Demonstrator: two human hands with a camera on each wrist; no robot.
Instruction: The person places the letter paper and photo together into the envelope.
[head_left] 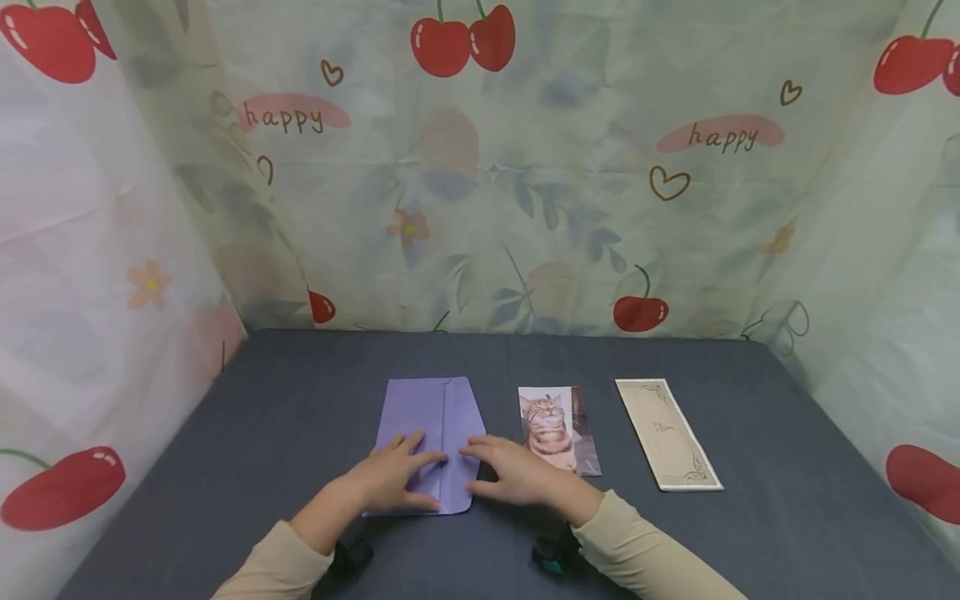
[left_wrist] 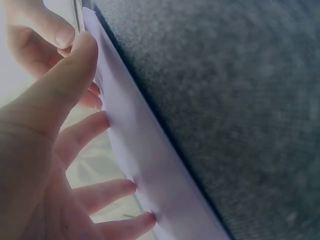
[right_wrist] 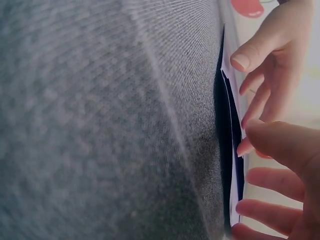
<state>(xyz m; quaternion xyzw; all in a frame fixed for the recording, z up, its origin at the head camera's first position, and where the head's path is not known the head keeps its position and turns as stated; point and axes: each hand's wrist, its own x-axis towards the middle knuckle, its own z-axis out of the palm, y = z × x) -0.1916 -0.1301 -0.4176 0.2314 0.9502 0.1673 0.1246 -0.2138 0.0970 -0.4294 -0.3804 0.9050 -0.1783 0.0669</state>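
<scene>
A purple envelope (head_left: 408, 406) lies on the dark table, its flap side at the right, with a fold line running down it. My left hand (head_left: 393, 477) rests on the envelope's lower middle with spread fingers; in the left wrist view its fingertips (left_wrist: 131, 185) touch the purple paper. My right hand (head_left: 517, 472) reaches in from the right, fingers extended over the flap. Seen from the right wrist, the flap (right_wrist: 233, 170) stands slightly raised with a dark gap beside it, and the right fingertips are right at its edge.
To the right of the envelope lies a cat photo card (head_left: 549, 425), partly covered by my right hand. Farther right is a long cream card (head_left: 667, 433) with ornate corners. Curtains (head_left: 480, 208) printed with cherries enclose the table (head_left: 300, 392) at the back and sides.
</scene>
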